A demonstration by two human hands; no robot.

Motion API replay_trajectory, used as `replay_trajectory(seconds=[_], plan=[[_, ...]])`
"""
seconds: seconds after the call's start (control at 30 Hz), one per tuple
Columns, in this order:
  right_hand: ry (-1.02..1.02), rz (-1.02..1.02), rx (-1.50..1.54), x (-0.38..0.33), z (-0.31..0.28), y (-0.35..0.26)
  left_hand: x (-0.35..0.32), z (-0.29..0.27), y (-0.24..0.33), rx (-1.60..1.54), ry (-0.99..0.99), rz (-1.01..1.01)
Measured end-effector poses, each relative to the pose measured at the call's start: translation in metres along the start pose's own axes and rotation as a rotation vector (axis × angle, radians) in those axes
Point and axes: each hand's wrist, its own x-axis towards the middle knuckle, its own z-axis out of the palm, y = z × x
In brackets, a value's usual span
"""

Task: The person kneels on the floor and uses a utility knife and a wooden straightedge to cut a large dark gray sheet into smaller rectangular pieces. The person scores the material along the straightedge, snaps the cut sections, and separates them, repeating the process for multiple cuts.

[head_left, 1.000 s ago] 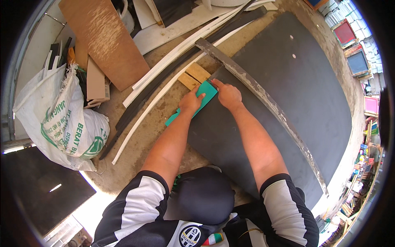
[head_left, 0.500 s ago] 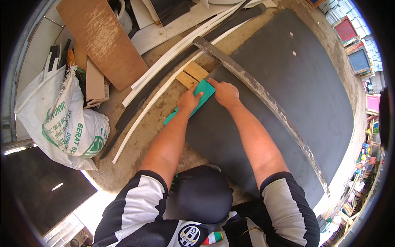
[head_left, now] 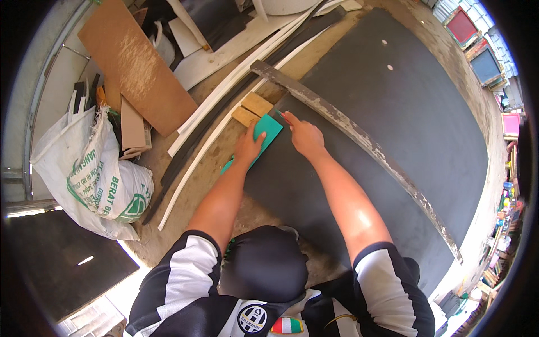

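My left hand [head_left: 247,147] presses down on a flat teal strip [head_left: 270,130], thumb on its face and fingers toward its left edge. The strip lies at the left edge of a large dark grey sheet [head_left: 393,118]. Just right of the strip's upper end, my right hand [head_left: 306,137] is closed on a slim red tool [head_left: 288,117], its tip over the sheet; its exact kind is too small to tell. Two yellowish wooden blocks [head_left: 254,109] sit side by side beyond my left hand. A long worn bar [head_left: 359,132] lies across the sheet, right of my right hand.
White and black strips [head_left: 210,112] run along the floor at left. Beyond them stand a brown board [head_left: 135,62] and a stuffed white sack [head_left: 104,174]. A black panel [head_left: 62,258] is at lower left. Framed pieces [head_left: 485,64] line the far right.
My right hand has come away from the teal strip's upper edge, leaving a small gap, and the red tool now shows in it. My left hand stays on the strip; the view has shifted slightly.
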Motion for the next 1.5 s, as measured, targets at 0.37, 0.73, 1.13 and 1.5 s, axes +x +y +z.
replay_trajectory(seconds=[0.37,0.73,1.13,1.5], plan=[[0.057,0.155,0.693,-0.108,-0.044,0.099,-0.122,-0.035,0.093,0.382,0.017,0.504],[0.231,0.778,1.208,-0.354,-0.295,0.077,-0.285,-0.178,0.338,0.348,-0.296,0.648],[0.622,1.027,1.333,-0.624,-0.503,-0.082,-0.419,-0.357,0.475,-0.285,-0.762,0.073],[0.968,1.089,1.472,-0.746,-0.533,-0.087,-0.506,-0.318,0.576,-0.141,-0.914,0.244]])
